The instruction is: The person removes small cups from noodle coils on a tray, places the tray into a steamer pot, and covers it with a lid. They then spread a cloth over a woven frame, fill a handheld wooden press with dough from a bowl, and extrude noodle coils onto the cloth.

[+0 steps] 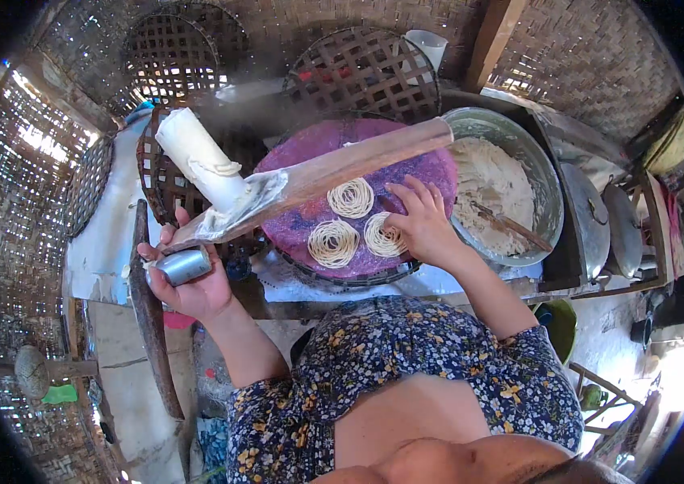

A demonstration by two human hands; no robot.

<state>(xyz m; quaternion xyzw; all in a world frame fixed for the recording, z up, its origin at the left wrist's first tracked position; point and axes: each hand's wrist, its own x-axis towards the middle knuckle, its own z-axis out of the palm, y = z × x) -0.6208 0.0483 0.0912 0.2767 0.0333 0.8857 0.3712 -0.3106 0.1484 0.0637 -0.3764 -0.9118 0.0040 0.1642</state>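
My left hand (205, 286) is closed around the end of a wooden dough press (350, 165), a long board with a dough-smeared pale cylinder (197, 153) standing on it. A short metal cylinder (183, 265) lies against that palm below the board; whether it is joined to the press I cannot tell. My right hand (427, 226) has its fingers spread over a purple round mat (294, 222), thumb side at the edge of a coiled dough nest (382, 235). Two more nests, one upper (350, 198) and one lower left (333, 244), rest on the mat.
Right of the mat stands a large metal basin (548, 189) of pale dough (491, 185), with a wooden stick (515, 226) in it. Behind is an open-weave basket tray (362, 73). A dark curved wooden piece (148, 315) lies at left. Metal lids (588, 218) lean at right.
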